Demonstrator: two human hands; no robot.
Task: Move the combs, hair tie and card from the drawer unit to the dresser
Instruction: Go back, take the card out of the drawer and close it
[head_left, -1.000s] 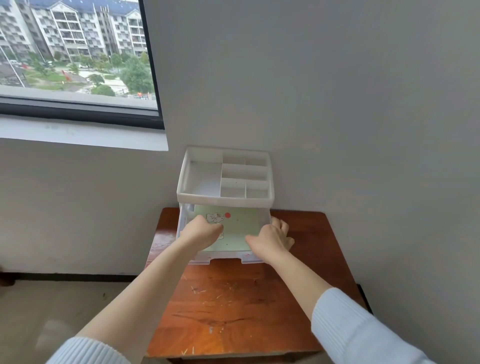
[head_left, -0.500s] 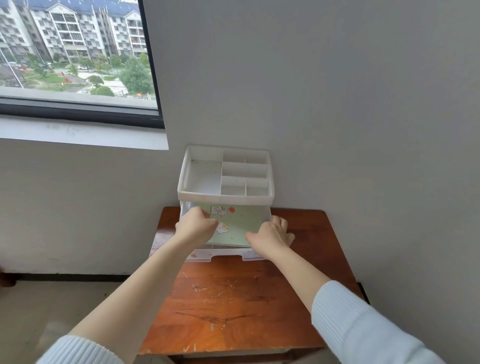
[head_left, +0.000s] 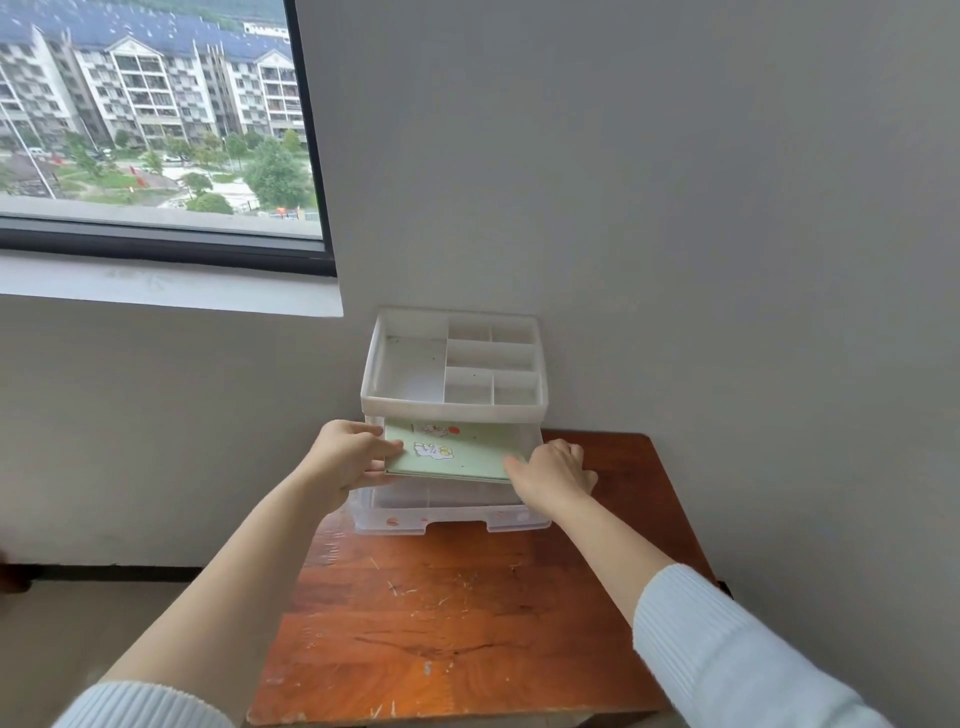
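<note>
Head view: card (head_left: 470, 453) spans both hands' grip.

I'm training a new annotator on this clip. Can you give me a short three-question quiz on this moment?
1. True or false: the pale green card with cartoon stickers lies flat on the reddish-brown wooden dresser top.
2. Which hand holds the card's left edge?
3. The open clear plastic drawer belongs to: A) the white plastic drawer unit, B) the dresser.

Key: 1 false, it is lifted above the drawer; 2 left hand, with the right hand at the opposite corner; 3 A.
</note>
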